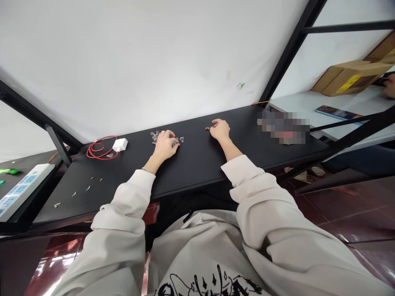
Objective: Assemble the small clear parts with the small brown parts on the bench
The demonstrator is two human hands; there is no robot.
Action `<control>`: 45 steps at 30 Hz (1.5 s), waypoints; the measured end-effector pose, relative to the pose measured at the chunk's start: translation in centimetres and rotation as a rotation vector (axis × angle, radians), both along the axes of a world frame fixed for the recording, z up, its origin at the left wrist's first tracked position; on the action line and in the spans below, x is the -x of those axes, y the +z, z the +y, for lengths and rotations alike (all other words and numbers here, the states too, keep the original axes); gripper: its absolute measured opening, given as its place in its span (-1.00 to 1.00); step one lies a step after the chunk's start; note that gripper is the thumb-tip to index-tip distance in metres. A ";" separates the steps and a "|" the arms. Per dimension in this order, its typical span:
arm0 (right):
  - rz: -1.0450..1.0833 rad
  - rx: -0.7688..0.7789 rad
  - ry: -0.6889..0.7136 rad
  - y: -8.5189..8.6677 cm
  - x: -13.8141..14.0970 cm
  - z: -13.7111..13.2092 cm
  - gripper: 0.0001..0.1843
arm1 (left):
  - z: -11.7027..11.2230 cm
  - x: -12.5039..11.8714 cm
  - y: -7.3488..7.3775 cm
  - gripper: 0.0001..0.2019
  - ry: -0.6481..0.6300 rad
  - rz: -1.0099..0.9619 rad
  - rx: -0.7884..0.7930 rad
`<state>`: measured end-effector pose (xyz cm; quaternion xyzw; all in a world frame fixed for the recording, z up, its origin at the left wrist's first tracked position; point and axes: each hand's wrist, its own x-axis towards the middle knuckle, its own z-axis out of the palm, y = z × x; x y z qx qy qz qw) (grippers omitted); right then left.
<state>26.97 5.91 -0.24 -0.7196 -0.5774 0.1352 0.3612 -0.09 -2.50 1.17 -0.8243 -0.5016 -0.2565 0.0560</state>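
My left hand (166,144) rests on the black table (197,164), its fingers curled over a small pile of clear and brown beads (156,135). My right hand (220,130) lies further right, its fingers bent and pinched at a few small brown beads (208,128) by its fingertips. Both arms wear pale sleeves. What each hand grips, if anything, is too small to make out.
A white charger (120,144) with a coiled red cable (98,150) lies to the left. Small metal bits (88,188) are scattered near the left front. A power strip (18,191) sits far left. Cardboard boxes (348,78) and another person's hand (390,85) are at right.
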 end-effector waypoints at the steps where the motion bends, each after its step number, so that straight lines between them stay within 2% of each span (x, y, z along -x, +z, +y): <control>1: 0.002 -0.002 0.000 -0.1 0.0 0.0 -0.62 | 0.0 0.0 0.0 -0.89 -0.006 -0.004 0.001; 6: 0.005 -0.006 -0.004 -0.3 -0.1 0.2 -0.64 | 0.0 -0.3 -0.1 -0.82 -0.011 -0.078 -0.022; 11: 0.013 -0.001 -0.008 -0.4 -0.1 0.4 -0.63 | 0.3 -0.4 -0.7 -0.83 0.073 -0.201 0.001; 18: 0.015 -0.002 -0.011 -0.5 -0.1 0.4 -0.63 | 0.7 -0.1 -1.3 -0.84 0.107 -0.205 0.017; 29: 0.024 -0.007 -0.005 0.0 -0.2 0.1 -0.65 | 0.8 0.4 -0.6 -0.83 0.112 -0.242 0.012; 31: 0.020 -0.057 0.001 0.2 0.1 -0.2 -0.67 | 1.0 0.9 -0.6 -0.75 0.117 -0.253 0.045; 33: 0.020 -0.159 0.063 0.5 1.0 -0.8 -0.71 | 1.1 1.4 -0.7 -0.59 0.125 -0.270 0.106; 35: 0.046 -0.260 0.228 0.6 2.5 -1.8 -0.70 | 1.2 1.8 -0.8 -0.49 0.130 -0.278 0.196; 37: 0.102 -0.264 0.475 0.5 4.3 -2.8 -0.56 | 1.4 2.2 -0.8 -0.50 0.120 -0.287 0.298; 39: 0.123 -0.189 0.668 0.3 6.0 -3.5 -0.35 | 1.5 2.4 -0.9 -0.55 0.108 -0.300 0.369; 42: 0.072 -0.087 0.773 0.0 7.6 -3.9 -0.15 | 1.8 2.6 -0.9 -0.65 0.111 -0.301 0.390; 45: 0.036 -0.046 0.798 0.0 8.1 -3.6 -0.23 | 1.9 2.5 -1.0 -0.73 0.103 -0.307 0.395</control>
